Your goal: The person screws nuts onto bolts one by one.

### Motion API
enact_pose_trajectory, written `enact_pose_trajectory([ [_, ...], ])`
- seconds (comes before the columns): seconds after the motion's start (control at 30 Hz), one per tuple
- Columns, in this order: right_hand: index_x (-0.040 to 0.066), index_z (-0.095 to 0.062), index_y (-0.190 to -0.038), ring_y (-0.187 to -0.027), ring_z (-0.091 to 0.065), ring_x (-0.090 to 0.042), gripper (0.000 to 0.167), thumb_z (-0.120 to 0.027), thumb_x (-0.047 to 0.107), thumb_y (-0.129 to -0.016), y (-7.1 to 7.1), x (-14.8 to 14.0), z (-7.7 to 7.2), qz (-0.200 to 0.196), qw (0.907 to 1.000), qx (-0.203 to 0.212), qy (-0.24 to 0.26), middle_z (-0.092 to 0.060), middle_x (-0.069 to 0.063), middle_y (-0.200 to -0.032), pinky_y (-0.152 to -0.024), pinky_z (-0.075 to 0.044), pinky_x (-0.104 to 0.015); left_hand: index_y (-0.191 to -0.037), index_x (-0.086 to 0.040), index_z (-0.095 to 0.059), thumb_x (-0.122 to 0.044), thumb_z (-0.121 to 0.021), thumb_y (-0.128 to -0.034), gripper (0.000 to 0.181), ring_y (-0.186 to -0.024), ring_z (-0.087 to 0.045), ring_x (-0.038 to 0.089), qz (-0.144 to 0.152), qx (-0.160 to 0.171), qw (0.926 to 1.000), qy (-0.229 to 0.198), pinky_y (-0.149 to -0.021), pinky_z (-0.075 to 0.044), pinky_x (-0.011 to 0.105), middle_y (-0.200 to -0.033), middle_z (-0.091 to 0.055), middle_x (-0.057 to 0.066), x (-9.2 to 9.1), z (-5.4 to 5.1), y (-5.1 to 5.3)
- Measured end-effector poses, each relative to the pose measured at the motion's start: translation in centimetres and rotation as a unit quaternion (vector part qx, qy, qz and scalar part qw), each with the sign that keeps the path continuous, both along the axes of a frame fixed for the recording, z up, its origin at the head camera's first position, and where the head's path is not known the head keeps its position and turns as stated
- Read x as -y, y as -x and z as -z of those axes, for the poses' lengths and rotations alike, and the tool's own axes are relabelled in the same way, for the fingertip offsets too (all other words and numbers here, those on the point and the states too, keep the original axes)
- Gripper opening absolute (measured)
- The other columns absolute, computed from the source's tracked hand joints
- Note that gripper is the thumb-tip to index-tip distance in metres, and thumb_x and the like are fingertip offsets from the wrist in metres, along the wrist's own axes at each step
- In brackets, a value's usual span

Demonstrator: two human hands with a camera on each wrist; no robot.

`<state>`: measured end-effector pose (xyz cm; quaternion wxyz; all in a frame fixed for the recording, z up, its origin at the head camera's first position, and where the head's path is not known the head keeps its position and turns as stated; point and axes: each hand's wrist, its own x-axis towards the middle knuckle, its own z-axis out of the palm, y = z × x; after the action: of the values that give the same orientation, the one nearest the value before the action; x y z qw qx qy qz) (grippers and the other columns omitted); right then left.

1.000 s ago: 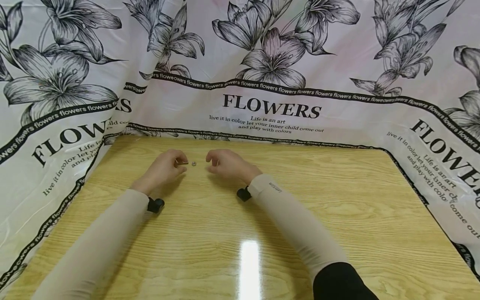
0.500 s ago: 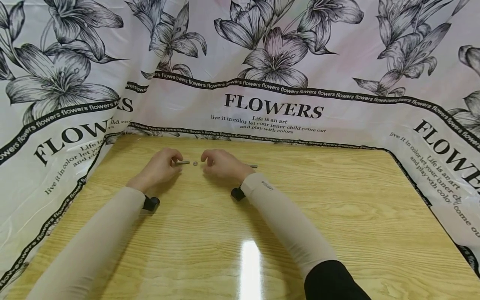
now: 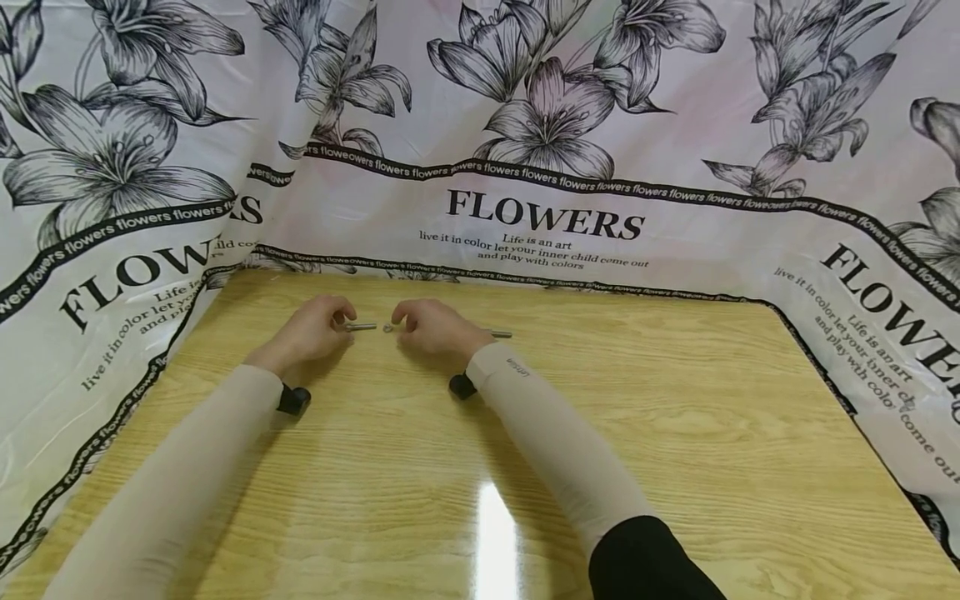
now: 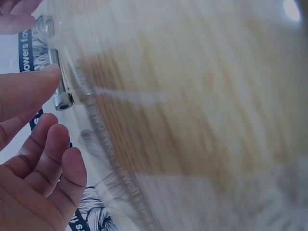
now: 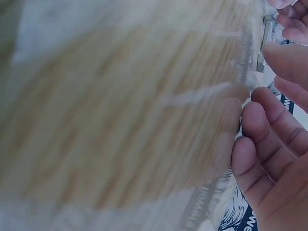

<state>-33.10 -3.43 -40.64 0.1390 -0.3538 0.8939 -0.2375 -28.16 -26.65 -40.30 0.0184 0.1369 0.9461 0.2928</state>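
A metal socket-head bolt (image 3: pixel 363 327) lies on the table beside my left hand (image 3: pixel 306 333). In the left wrist view the thumb crosses in front of the bolt's shank (image 4: pixel 54 57), and the socket head shows below the thumb. The left fingers are loosely bent around no object. Just right of the bolt's tip a small metal nut (image 3: pixel 387 327) rests on the table. My right hand (image 3: pixel 435 327) is beside the nut, thumb and index finger apart; whether they touch it I cannot tell. Another metal rod or bolt (image 3: pixel 501 333) lies behind the right wrist, partly hidden.
The wood-grain table (image 3: pixel 420 467) is glossy and reflects a light. A white cloth (image 3: pixel 675 233) printed with flowers and lettering hangs along its back and both sides.
My left hand has drawn back leftward, away from the bolt, which stays in place. My right hand has moved left towards the nut, uncovering the rod or bolt behind the wrist.
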Motion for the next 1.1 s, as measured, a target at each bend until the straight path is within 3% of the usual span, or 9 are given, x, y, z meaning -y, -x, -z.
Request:
enact_pose_trajectory([
  [0.4,0.018,-0.06,-0.123,-0.09,-0.057,-0.013,0.032,-0.065,0.022,-0.091,0.4,0.9,-0.1,-0.006,0.9996,-0.009,-0.024,-0.06,0.001,-0.099,-0.077,-0.047,-0.029,-0.11,0.003,-0.06,-0.006,-0.067,-0.0873,0.026,-0.094,-0.054,0.031,0.007,0.021,0.9997,0.011,-0.082,-0.045,0.047,-0.103,-0.057,0.019,0.6,0.4,0.2],
  [0.7,0.02,-0.061,-0.124,-0.089,-0.056,-0.011,0.032,-0.064,0.022,-0.092,1.0,1.5,0.3,-0.027,0.9988,-0.02,-0.036,-0.061,0.002,-0.099,-0.075,-0.047,-0.027,-0.106,0.002,-0.062,-0.005,-0.068,-0.0867,0.022,-0.092,-0.056,0.03,0.008,0.014,0.9997,0.018,-0.082,-0.045,0.046,-0.099,-0.058,0.017,0.7,0.6,0.5],
  [1.1,0.019,-0.068,-0.106,-0.093,-0.058,-0.01,0.015,-0.065,0.024,-0.093,1.0,1.8,0.1,-0.053,0.9967,-0.028,-0.055,-0.065,0.003,-0.101,-0.081,-0.047,-0.026,-0.101,0.001,-0.063,-0.007,-0.065,-0.0882,0.015,-0.093,-0.056,0.031,0.008,0.025,0.999,0.036,-0.083,-0.045,0.047,-0.099,-0.059,0.017,0.6,0.5,0.7],
])
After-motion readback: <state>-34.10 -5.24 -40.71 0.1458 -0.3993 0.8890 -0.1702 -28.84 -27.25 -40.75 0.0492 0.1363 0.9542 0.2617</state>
